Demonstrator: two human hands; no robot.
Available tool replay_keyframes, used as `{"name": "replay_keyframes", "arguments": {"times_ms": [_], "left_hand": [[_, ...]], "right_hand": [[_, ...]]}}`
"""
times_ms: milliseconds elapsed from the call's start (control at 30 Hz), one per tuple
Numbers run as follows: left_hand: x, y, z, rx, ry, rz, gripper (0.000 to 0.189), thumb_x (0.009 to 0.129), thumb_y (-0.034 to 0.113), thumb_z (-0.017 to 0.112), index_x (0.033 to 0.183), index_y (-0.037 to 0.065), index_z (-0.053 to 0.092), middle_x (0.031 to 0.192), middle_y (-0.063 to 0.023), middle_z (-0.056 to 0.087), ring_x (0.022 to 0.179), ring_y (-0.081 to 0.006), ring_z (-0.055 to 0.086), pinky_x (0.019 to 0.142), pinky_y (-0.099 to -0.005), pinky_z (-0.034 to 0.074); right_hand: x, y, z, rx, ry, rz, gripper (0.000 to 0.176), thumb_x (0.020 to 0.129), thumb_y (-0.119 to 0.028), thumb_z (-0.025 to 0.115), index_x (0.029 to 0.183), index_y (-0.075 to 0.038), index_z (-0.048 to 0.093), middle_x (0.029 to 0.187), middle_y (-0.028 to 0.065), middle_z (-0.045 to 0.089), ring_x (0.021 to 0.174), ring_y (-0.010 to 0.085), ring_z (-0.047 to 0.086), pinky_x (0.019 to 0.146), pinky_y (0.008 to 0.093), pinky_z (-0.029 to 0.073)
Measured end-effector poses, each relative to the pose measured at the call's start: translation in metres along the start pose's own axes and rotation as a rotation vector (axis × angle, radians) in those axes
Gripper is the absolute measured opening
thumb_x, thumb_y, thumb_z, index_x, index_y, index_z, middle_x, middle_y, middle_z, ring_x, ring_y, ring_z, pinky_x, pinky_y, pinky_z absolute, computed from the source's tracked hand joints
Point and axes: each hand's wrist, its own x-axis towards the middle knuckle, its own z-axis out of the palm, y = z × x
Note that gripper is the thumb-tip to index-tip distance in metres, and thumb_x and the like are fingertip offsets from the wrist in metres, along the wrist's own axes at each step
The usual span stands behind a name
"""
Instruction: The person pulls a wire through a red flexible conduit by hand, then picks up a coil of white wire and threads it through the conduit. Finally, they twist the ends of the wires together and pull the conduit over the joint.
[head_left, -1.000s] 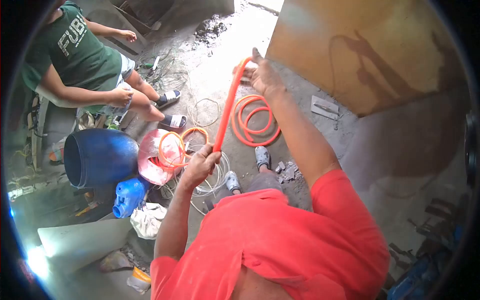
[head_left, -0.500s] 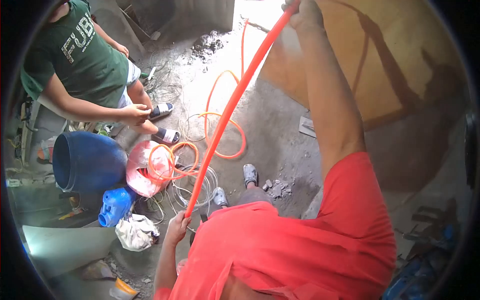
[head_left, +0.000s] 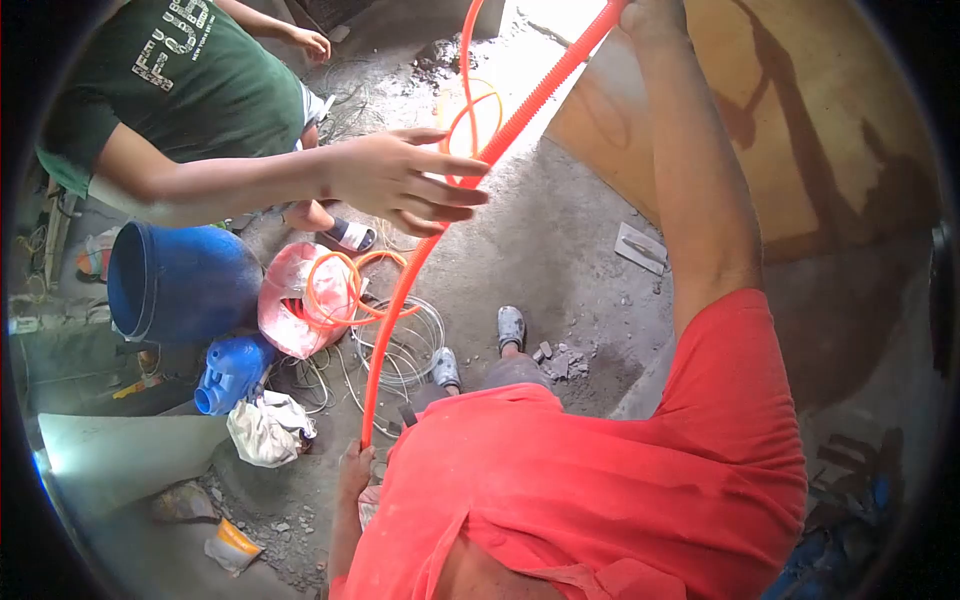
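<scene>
An orange corrugated conduit runs slantwise across the view, bowed slightly. Its upper stretch is gripped by my right hand, raised high at the top edge, with the fingers partly cut off by the frame. Low down by my side, my left hand is closed round the lower part of the same conduit. Between my hands, a co-worker's hand reaches in with fingers spread, overlapping the conduit. More loops of the orange conduit rise behind that hand and lie coiled over a pinkish-white sack.
A blue barrel and a blue jug stand at left, near a white cloth bag. Clear hose lies coiled by my feet. A trowel and rubble are on the floor. A wooden board leans at right.
The co-worker has leaned closer and stretched an arm out to the conduit. The loose loop on the floor has lifted up. My hands keep hold of the conduit; the view has shifted slightly.
</scene>
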Motion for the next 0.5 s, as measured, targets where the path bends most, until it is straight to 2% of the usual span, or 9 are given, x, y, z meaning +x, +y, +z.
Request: {"name": "replay_keyframes", "arguments": {"times_ms": [233,333,500], "left_hand": [[0.004,0.011,-0.011,0.012,-0.005,0.04,0.025,0.09,0.026,0.057,0.093,0.001,0.06,0.076,-0.0178,0.065,0.073,-0.033,0.066,0.065,-0.0435,0.048],[0.006,0.005,-0.01,0.029,-0.045,-0.021,0.025,0.09,0.026,0.057,0.093,0.002,0.06,0.076,-0.0168,0.066,0.073,-0.0321,0.067,0.065,-0.0433,0.048],[0.008,-0.019,-0.001,0.037,-0.044,0.016,0.027,0.09,0.029,0.056,0.094,0.003,0.061,0.076,-0.0163,0.066,0.073,-0.0323,0.067,0.065,-0.0431,0.049]], "right_hand": [[-0.003,0.013,-0.005,0.018,-0.002,0.013,0.024,0.101,-0.024,0.047,0.112,-0.005,0.057,0.094,0.0039,0.06,0.077,0.0149,0.058,0.063,0.0301,0.051],[-0.007,0.013,-0.009,0.027,-0.005,0.007,0.025,0.102,-0.025,0.047,0.115,-0.006,0.057,0.096,0.0035,0.06,0.08,0.0146,0.058,0.064,0.0299,0.052],[-0.011,0.017,-0.02,0.03,-0.025,0.001,0.028,0.103,-0.027,0.046,0.118,-0.006,0.056,0.099,0.003,0.061,0.084,0.014,0.059,0.067,0.0295,0.053]]}}
